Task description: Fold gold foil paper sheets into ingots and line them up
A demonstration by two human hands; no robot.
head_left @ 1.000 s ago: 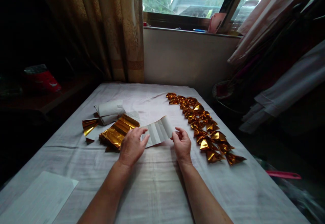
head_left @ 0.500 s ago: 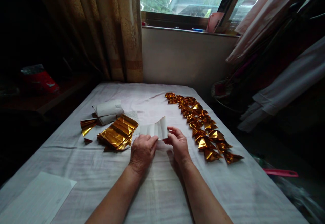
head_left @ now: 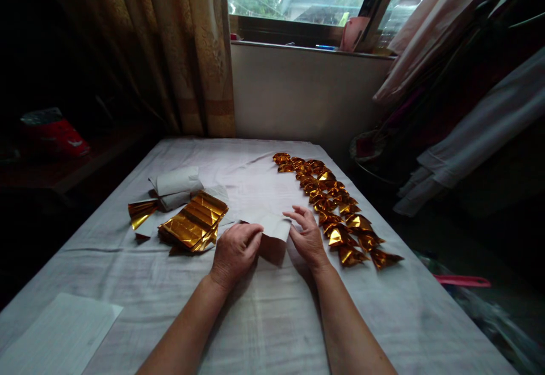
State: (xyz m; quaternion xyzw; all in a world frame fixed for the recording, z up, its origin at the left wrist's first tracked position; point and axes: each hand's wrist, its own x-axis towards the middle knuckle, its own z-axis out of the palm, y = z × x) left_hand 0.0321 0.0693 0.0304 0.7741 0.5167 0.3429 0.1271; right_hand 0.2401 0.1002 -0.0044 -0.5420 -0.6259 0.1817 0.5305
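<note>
My left hand [head_left: 237, 252] pinches the left end of a small sheet of paper [head_left: 275, 226] between thumb and fingers. The sheet's pale side faces up, and its near part bends down in shadow towards the cloth. At the right edge of the sheet is my right hand [head_left: 307, 239], its fingers spread and its thumb close to the paper; whether the thumb touches cannot be made out. Left of my hands lies a stack of gold foil paper [head_left: 193, 222] with crease lines. To the right, rows of folded gold foil pieces [head_left: 330, 202] run along the table.
A white cloth covers the table [head_left: 255, 329]. Behind the gold stack are curled pale papers [head_left: 176, 185] and a small gold piece [head_left: 142, 211]. A pale sheet [head_left: 63, 329] lies front left. Clothes [head_left: 464, 142] hang at the right, beside a pink handle [head_left: 463, 280].
The paper's near part has turned down towards me, where before the right end stood upright. My right hand's fingers have spread and shifted slightly right. My left hand still grips the paper.
</note>
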